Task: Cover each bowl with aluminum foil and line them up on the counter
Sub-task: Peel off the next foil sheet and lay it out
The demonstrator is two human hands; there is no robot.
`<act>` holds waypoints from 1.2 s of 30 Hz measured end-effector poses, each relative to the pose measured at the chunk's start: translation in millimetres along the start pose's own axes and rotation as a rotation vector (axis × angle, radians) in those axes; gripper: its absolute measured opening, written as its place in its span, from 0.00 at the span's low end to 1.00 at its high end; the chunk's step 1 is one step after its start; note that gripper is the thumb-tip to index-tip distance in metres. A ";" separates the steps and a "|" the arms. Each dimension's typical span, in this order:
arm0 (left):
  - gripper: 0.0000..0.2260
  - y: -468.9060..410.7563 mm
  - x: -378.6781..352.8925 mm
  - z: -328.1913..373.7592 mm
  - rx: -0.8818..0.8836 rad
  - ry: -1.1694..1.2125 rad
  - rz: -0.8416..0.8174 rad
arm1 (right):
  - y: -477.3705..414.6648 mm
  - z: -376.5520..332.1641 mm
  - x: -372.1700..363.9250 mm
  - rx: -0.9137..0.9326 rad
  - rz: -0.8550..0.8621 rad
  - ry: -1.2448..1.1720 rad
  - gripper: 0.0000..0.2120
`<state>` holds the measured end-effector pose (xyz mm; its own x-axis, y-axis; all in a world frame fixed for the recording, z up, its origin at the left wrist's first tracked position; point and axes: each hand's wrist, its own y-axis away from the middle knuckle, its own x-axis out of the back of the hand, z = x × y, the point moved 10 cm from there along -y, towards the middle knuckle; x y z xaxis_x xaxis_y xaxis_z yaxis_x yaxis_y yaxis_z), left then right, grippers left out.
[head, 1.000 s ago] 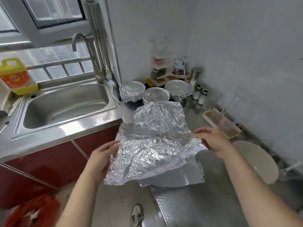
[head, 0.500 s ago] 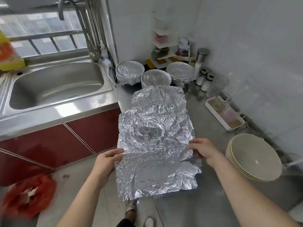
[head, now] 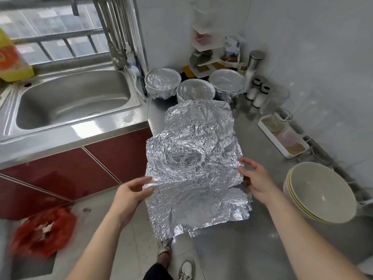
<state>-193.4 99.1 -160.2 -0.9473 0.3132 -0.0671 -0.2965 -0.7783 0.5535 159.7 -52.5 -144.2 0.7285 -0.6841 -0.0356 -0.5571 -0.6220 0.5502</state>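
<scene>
Head view: you were at the foil-handling step, with a crumpled foil sheet [head: 193, 158] spread between your hands above the middle of the counter [head: 242, 257]; your left hand [head: 133, 191] pinched its left edge between thumb and curled fingers; your right hand [head: 257, 179] pinched its right edge, the outer fingers fanned loosely. A round dent showed in the sheet's middle; whether a bowl sat beneath it could not be told. More foil lay under and beyond the held sheet; its near-left corner hung past the counter's edge, over the floor.

Three covered bowls [head: 194, 90] stood in a loose row at the far end, the middle one a little nearer than its neighbours; a stack of bare bowls [head: 321, 190] waited at the near right, just beside your right forearm. By my reading, three were done and the stack was yet to do; the next move called for freeing one bare bowl, laying the sheet centred over its rim, and crimping the overhang down all round.

The counter dropped off on the left, toward the sink [head: 74, 102] run and the floor, where a red bag [head: 42, 231] lay; on the right a white tray [head: 282, 138] and shakers [head: 259, 93] crowded the wall. Open room lay on the bare steel near you, and between the foil and the tray.
</scene>
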 end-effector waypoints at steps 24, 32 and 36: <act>0.11 133.4 -75.2 255.8 -1.068 -0.548 0.135 | 125.0 -172.0 -159.4 0.767 -0.352 1.012 0.25; 0.08 161.1 -107.9 320.1 -1.248 -0.499 0.070 | 117.2 -187.8 -146.9 0.779 -0.406 0.717 0.16; 0.10 164.9 -131.0 330.5 -1.380 -0.618 0.105 | 101.0 -176.8 -120.5 0.632 -0.280 0.346 0.05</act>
<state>-78.1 109.6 214.2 -0.8768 0.1247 0.4644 -0.4426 -0.5867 -0.6782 86.2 34.5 63.2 0.9009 -0.3759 0.2170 -0.3799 -0.9247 -0.0250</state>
